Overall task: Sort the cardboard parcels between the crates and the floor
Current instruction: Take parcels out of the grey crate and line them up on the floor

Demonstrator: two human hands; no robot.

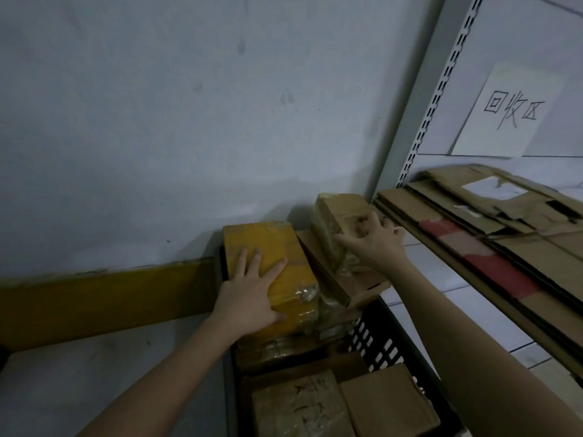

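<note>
A black slotted crate [389, 345] stands against the wall, packed with cardboard parcels. On top at its far end lies a yellow taped parcel [262, 244]; my left hand [252, 291] lies flat on it with fingers spread, thumb hooked over its near edge. Right of it, a brown parcel wrapped in clear tape [334, 212] stands tilted, gripped on its near face by my right hand [372, 241]. It rests on an open brown box [347, 288]. Two flat brown parcels [303, 405] [388, 402] lie in the crate's near end.
A grey shelf rack at the right holds a stack of flattened cardboard [492, 228], with a handwritten paper sign [511, 111] on its back panel. A yellow wooden beam [104, 298] runs along the wall at the left. White floor tiles [441, 279] show between crate and rack.
</note>
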